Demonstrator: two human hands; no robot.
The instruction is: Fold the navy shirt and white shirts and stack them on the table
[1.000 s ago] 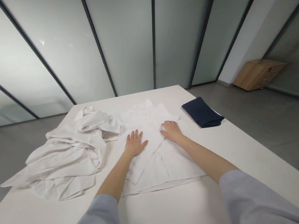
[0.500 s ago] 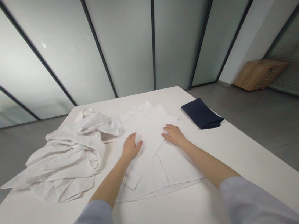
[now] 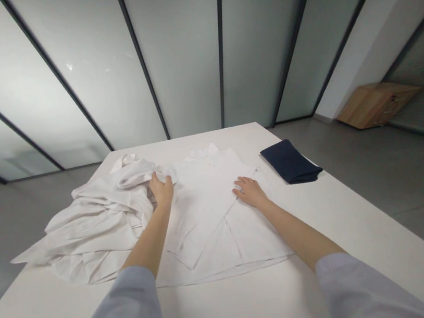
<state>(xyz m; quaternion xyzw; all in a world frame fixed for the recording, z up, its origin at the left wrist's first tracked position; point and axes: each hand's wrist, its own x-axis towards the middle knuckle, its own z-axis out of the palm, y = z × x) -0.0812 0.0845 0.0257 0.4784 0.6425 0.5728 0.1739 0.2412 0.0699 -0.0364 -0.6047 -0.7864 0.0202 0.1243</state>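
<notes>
A white shirt (image 3: 212, 217) lies flat on the white table (image 3: 255, 300), its sleeves folded inward and its collar at the far end. My right hand (image 3: 250, 191) rests flat and open on the shirt's right side. My left hand (image 3: 161, 190) is at the shirt's upper left corner, where it meets a crumpled pile of white cloth (image 3: 98, 222); its fingers curl onto the fabric there. Whether they grip the shirt or the pile is not clear.
A folded dark navy cloth (image 3: 289, 161) lies at the table's right edge. Frosted glass panels with black frames stand behind the table. A low wooden cabinet (image 3: 378, 103) sits on the grey floor at the right.
My left hand has moved from the shirt's middle up and left to its upper left corner by the crumpled pile. My right hand has stayed flat on the shirt.
</notes>
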